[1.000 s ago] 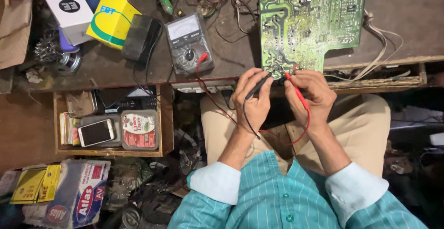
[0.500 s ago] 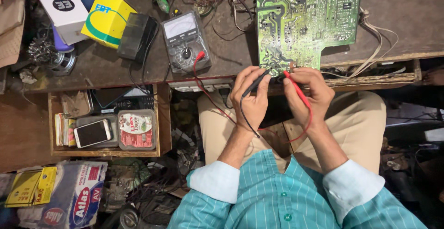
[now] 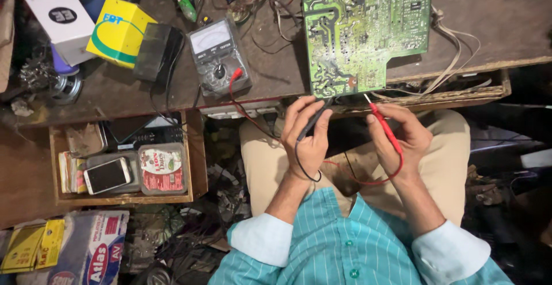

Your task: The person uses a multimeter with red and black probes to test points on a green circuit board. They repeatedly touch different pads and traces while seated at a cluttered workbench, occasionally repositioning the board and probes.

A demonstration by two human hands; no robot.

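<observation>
A brown surface (image 3: pixel 494 14) holds a green board (image 3: pixel 368 26), a meter (image 3: pixel 218 55) and a yellow box (image 3: pixel 118 32). The left hand (image 3: pixel 307 138) grips a black probe (image 3: pixel 313 121), its tip at the board's near edge. The right hand (image 3: pixel 402 138) grips a red probe (image 3: pixel 384 127) just below.

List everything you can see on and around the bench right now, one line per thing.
green printed circuit board: 1, bench, upper centre
grey analogue multimeter: 1, bench, left of board
yellow cardboard box: 1, bench, upper left
white cardboard box: 1, beside yellow box
open wooden drawer: 1, below bench, left
white smartphone: 1, in drawer
black test probe: 1, in left hand
red test probe: 1, in right hand
left hand: near board's lower edge
right hand: near board's lower edge
</observation>
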